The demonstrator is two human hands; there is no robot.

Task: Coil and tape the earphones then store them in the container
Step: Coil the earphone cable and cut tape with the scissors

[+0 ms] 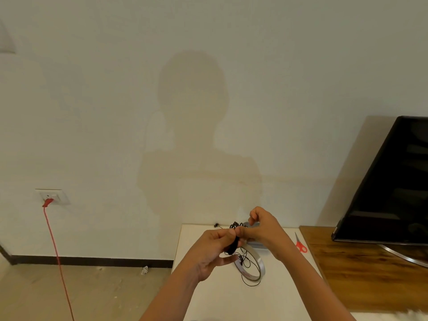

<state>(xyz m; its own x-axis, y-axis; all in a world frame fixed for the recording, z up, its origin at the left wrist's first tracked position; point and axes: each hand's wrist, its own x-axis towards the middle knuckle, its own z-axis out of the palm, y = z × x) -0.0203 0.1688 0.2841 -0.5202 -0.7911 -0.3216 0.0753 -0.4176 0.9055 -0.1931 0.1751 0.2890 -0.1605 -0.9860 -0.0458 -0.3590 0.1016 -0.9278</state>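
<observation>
Black earphones are bunched into a coil held above the white table. My left hand pinches the coil from the left. My right hand grips the cable from the right, thumbs nearly touching. Loose cable loops hang down onto the table, and one earbud lies near the table's far edge. A roll of clear tape stands on the table just below my hands. A grey container shows partly behind my right hand.
Red-handled scissors lie at the table's right edge. A wooden cabinet with a black TV stands to the right. A red cable hangs from a wall socket on the left.
</observation>
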